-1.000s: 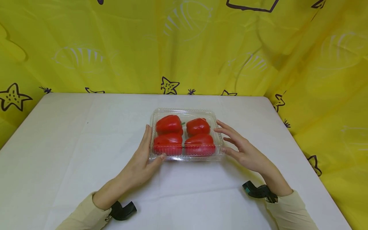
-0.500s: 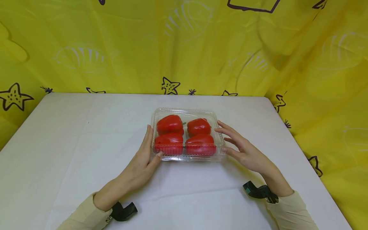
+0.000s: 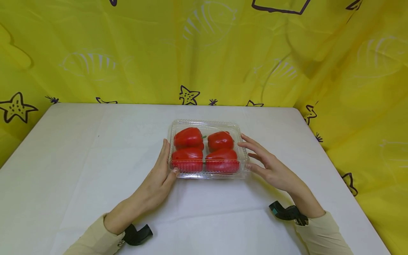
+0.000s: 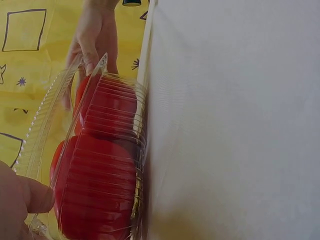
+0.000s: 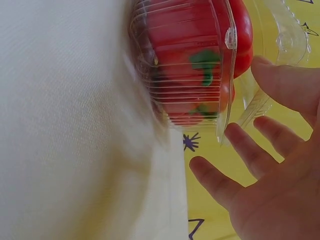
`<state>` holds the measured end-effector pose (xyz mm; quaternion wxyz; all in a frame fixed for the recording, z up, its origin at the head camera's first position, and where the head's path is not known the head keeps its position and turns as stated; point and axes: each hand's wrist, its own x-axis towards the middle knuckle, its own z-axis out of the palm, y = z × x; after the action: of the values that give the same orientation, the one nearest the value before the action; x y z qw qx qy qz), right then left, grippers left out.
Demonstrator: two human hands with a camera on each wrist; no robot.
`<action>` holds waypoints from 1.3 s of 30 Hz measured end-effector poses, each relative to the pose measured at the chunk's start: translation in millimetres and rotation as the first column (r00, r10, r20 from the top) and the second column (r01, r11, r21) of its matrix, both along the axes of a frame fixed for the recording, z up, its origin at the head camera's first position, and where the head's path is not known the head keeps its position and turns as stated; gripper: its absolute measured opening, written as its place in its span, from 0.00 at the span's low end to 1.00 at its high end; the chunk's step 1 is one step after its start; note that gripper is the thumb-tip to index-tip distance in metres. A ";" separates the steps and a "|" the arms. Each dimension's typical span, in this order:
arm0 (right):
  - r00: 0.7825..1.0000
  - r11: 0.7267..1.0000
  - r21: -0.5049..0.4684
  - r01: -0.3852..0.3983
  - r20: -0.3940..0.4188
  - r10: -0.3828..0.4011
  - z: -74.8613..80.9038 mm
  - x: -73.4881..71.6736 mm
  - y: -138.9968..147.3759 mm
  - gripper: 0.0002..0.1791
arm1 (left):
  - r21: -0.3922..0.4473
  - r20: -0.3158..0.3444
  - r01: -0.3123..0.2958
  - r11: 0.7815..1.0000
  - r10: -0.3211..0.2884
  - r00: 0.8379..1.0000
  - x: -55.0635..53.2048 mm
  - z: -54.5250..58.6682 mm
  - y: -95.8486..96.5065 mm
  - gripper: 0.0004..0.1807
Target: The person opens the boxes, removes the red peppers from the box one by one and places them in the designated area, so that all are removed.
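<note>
A clear plastic clamshell box (image 3: 220, 175) with several red bell peppers (image 3: 188, 138) stands near the middle of the white table. Its lid (image 4: 42, 112) sits at an angle above the base, leaving a gap between the rims in both wrist views. My left hand (image 3: 154, 182) lies along the box's left side with straight fingers, its thumb (image 4: 37, 195) at the front corner by the rim. On the right side my right hand (image 3: 275, 171) has spread fingers, fingertips right at the lid's edge. Green stems (image 5: 204, 61) show through the ribbed wall.
The white cloth-covered table (image 3: 95, 170) reaches back to a yellow curtain (image 3: 143, 42) printed with fish and stars, which also runs along the right side. Black wrist devices (image 3: 137, 234) and beige sleeves (image 3: 95, 235) are on both forearms.
My left thumb has slid left along the box's front edge toward the corner. The box has shifted very slightly right in view; the right hand has hardly moved.
</note>
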<state>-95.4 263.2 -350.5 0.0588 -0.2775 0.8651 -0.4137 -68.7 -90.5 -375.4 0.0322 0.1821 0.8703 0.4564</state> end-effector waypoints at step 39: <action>0.989 0.987 -0.066 0.145 -0.020 -0.146 31.7 -16.4 -12.0 0.33 | -0.450 -0.055 0.100 0.887 -0.139 0.989 -35.1 34.3 -17.5 0.65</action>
<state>-111.8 251.1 -318.8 0.0089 -0.2204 0.8700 -0.4409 -103.8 -108.1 -341.1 0.0639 0.2426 0.9394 0.2337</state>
